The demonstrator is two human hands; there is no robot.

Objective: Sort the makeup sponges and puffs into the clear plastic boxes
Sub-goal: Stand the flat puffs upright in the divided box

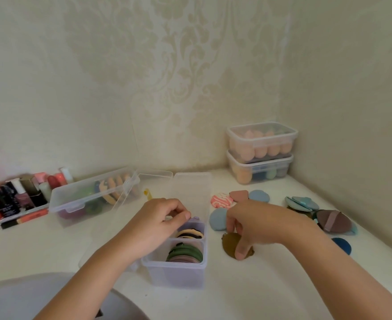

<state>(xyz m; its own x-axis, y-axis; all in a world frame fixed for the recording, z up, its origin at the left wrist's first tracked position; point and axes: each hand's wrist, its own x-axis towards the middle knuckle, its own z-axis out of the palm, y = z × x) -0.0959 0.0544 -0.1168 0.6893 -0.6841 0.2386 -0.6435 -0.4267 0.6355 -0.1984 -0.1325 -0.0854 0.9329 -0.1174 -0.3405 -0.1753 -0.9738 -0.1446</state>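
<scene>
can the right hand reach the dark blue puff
Probably yes: the dark blue puff lies uncovered close by, nothing on it, though the right hand is pinching a brown puff.

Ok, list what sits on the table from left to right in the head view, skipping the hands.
bottles → closed box → divided box → brown puff → strapped puff

- Left hand (160, 218) and right hand (255, 222): both bare, nails plain.
- Forearms (329, 262): bare down to the lower edge of the view.
- Pale lilac-grey fabric (28, 296) at lower left, possibly a garment; cannot tell.
</scene>
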